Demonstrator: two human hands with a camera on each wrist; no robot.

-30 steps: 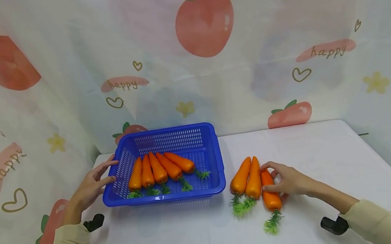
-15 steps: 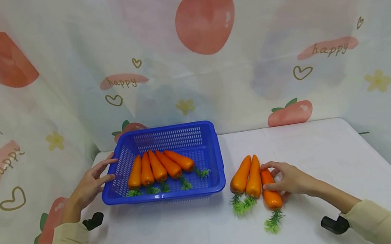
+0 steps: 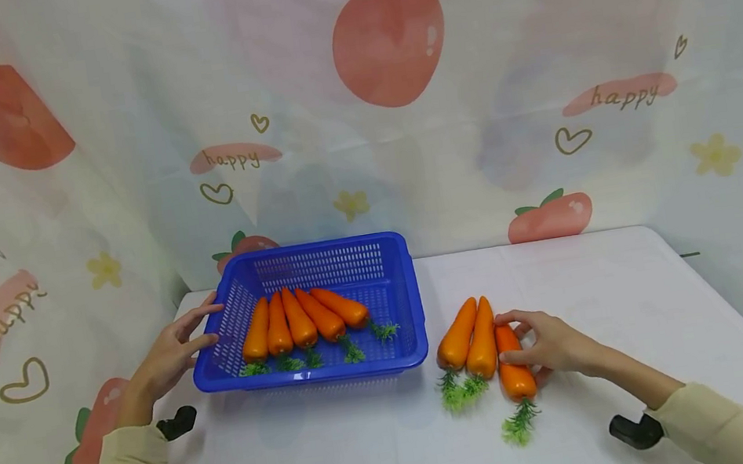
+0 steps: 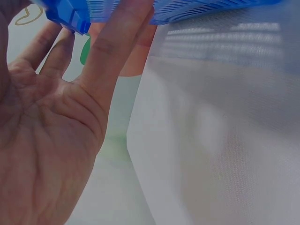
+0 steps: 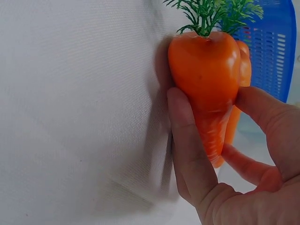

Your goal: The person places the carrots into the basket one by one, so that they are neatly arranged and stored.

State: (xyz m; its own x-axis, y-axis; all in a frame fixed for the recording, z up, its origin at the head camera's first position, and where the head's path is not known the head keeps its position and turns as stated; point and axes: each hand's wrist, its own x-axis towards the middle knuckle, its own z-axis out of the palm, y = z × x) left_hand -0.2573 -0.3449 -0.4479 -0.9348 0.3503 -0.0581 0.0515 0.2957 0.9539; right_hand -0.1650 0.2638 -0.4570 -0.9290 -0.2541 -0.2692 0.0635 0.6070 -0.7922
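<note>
My right hand [image 3: 551, 341] grips an orange carrot [image 3: 516, 374] with a leafy green top, fingers on its far side and thumb along the near side. In the right wrist view the carrot [image 5: 204, 65] sits between thumb and fingers, close against the white cloth. Two more carrots [image 3: 458, 337] lie side by side just left of it. My left hand [image 3: 171, 357] holds the left rim of a blue plastic basket [image 3: 362, 366], some fingertips over the rim. From the left wrist, other fingers reach up to the basket's [image 4: 206, 11] outer side. Several carrots [image 3: 300, 319] lie fanned out inside the basket.
A white-covered table [image 3: 346, 457] bears the basket and loose carrots. Behind it and on the left hangs a printed curtain [image 3: 290, 61] with fruit and "happy" lettering. The basket's right wall stands near the two loose carrots.
</note>
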